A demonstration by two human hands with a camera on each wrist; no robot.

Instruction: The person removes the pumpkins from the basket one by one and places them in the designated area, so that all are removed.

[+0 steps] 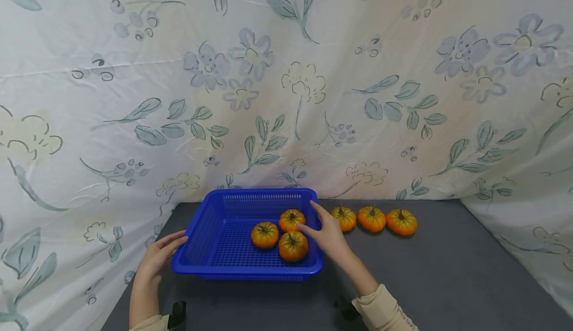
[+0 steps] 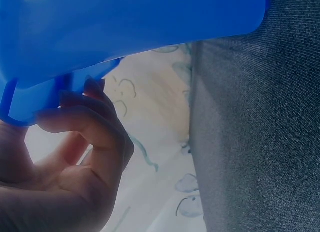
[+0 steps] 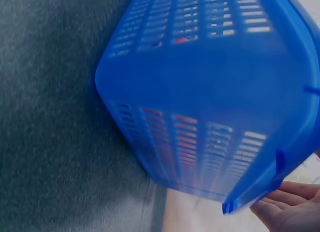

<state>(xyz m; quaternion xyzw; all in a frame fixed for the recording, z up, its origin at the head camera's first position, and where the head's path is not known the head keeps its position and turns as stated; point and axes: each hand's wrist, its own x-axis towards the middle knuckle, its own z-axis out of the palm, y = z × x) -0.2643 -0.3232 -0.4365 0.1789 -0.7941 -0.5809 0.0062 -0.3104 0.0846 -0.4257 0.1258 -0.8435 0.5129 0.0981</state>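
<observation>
Tabletop (image 1: 447, 271) spreads rightward; hands (image 1: 156, 256) (image 1: 330, 235) grip basket rim (image 1: 246, 270).

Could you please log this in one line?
left hand: holds blue rectangular plastic basket; right hand: holds opposite side; inside: three round orange pumpkins; dark grey table: three more pumpkins

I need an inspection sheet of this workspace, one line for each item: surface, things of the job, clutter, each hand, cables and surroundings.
Surface: dark grey tabletop, seen around the basket.
Job's things: blue basket with three orange pumpkins inside; three more pumpkins in a row to its right.
Clutter: nothing seen.
Left hand: grips the basket's left rim.
Right hand: grips the basket's right rim, close to the pumpkins inside.
Cables: nothing seen.
Surroundings: floral cloth behind the tabletop and along both sides; beige sleeves on the person's arms.
</observation>
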